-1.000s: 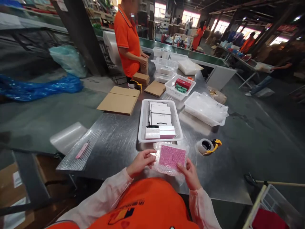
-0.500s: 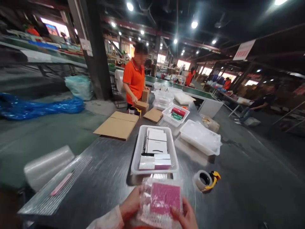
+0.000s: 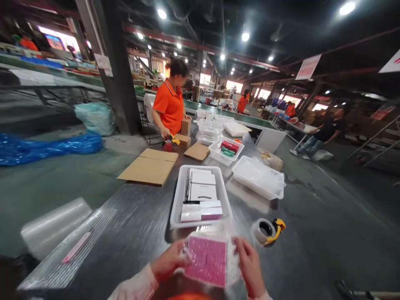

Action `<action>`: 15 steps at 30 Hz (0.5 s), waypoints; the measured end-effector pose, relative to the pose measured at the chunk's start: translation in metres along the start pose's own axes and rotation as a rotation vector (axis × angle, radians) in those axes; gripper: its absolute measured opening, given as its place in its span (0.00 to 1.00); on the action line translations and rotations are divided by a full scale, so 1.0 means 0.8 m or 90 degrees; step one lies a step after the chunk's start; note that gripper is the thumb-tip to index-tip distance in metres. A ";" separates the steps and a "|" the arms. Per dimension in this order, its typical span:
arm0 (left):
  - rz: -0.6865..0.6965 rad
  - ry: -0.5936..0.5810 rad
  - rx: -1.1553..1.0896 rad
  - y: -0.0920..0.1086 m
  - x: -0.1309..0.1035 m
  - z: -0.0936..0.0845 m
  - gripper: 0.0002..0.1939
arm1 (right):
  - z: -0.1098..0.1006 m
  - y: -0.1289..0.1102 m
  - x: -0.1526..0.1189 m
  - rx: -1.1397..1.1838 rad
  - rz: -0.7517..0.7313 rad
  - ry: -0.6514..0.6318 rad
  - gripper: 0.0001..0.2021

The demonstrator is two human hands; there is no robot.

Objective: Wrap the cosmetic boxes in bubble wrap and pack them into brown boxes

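A flat magenta box [image 3: 206, 260] sits inside a clear bubble-wrap bag [image 3: 231, 262], held low over the near end of the metal table. My left hand [image 3: 168, 260] grips the left side of the bag, fingers wrapped round its edge. On the opposite side, my right hand [image 3: 251, 264] pinches the bag's loose right edge, beside the box. Just beyond the bag stands a white plastic basket [image 3: 225, 196] with white bags [image 3: 203, 187] and white-and-purple boxes [image 3: 211, 211] in it.
A tape dispenser [image 3: 268, 232] lies to the right. Flat cardboard [image 3: 150, 166] and a pink cutter [image 3: 76, 248] are left. Farther back stand a basket with red and green boxes [image 3: 229, 148] and a tray of clear bags [image 3: 259, 177]. A co-worker [image 3: 170, 104] in orange handles cartons.
My right hand has shifted from the box's front to the bag's right edge. The box now lies farther left in view. The co-worker has lifted a tape dispenser onto a carton.
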State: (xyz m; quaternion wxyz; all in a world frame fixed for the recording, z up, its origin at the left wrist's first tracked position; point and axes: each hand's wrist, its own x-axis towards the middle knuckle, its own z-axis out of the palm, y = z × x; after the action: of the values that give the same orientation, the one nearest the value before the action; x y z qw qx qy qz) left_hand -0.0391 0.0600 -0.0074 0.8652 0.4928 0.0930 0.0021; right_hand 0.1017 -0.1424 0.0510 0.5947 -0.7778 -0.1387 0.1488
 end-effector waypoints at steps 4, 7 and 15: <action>0.020 0.101 0.074 0.007 -0.005 -0.020 0.20 | 0.011 -0.009 0.004 0.013 -0.031 0.095 0.30; 0.030 0.160 0.030 0.011 -0.006 -0.031 0.24 | 0.014 -0.002 0.016 0.040 -0.038 0.156 0.28; -0.048 0.225 -0.286 -0.028 -0.033 -0.089 0.26 | -0.081 0.050 0.061 0.057 0.084 0.520 0.28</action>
State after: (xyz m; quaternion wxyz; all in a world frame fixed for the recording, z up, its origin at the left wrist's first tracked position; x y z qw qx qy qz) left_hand -0.0783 0.1066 -0.0579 0.9226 0.2766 0.2576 0.0766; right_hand 0.1735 -0.1909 0.0257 0.6235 -0.7533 0.1654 -0.1279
